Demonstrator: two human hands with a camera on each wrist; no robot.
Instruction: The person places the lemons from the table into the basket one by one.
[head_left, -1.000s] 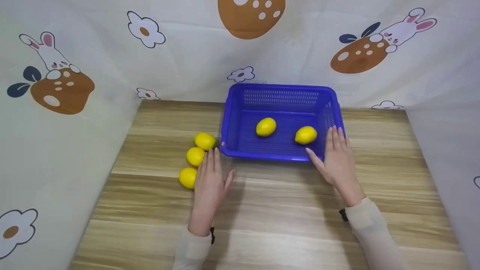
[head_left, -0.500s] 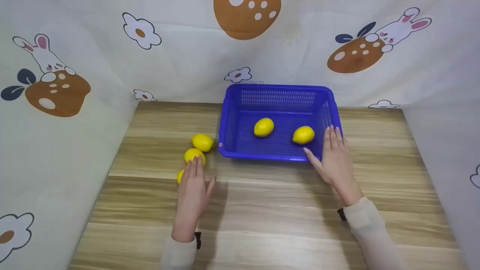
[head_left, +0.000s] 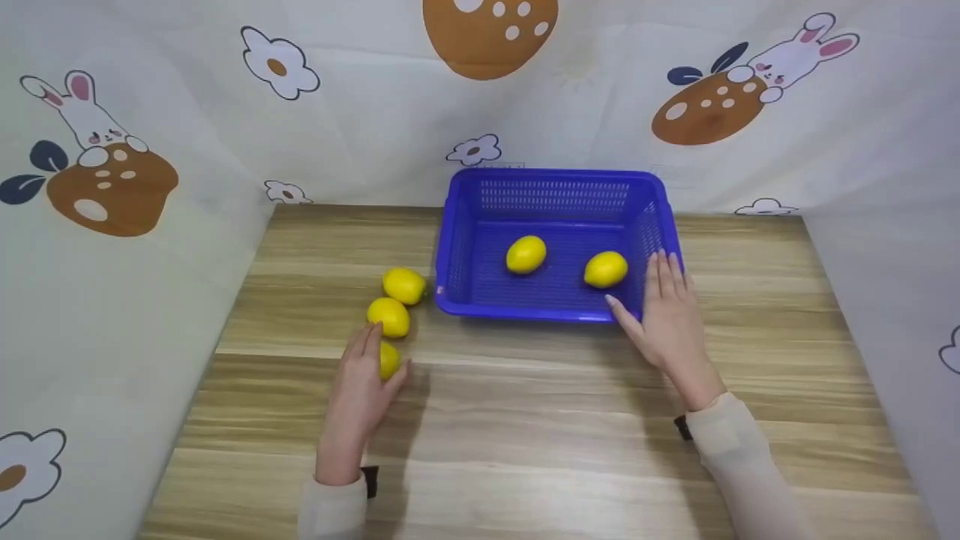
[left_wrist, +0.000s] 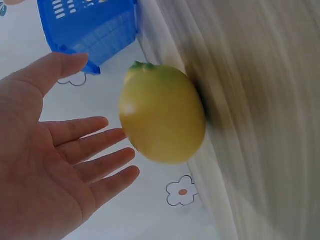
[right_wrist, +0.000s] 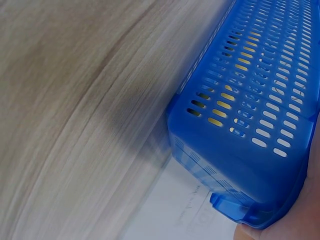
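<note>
My left hand (head_left: 358, 386) is at the nearest of three yellow lemons on the table, fingers extended along its left side and thumb apart on its right. The hand partly hides that lemon (head_left: 389, 361); in the left wrist view this lemon (left_wrist: 162, 115) shows a green stem end, and the fingers (left_wrist: 107, 172) are spread beside it. Beyond it lie the middle lemon (head_left: 388, 318) and the far lemon (head_left: 403, 286). With straight fingers, my right hand (head_left: 670, 326) rests on the right rim of a blue plastic basket (head_left: 525, 310), thumb at the front rim.
Two more lemons lie in the basket, one at the middle left (head_left: 526, 255) and one at the right (head_left: 606, 269). The basket stands at the back of the wood-grain table (head_left: 540, 420), close to a printed cloth (head_left: 360, 112) that hangs on several sides.
My left hand has moved left and back toward the person, from the right side of the lemon row to around the nearest lemon. The right hand stays on the basket rim.
</note>
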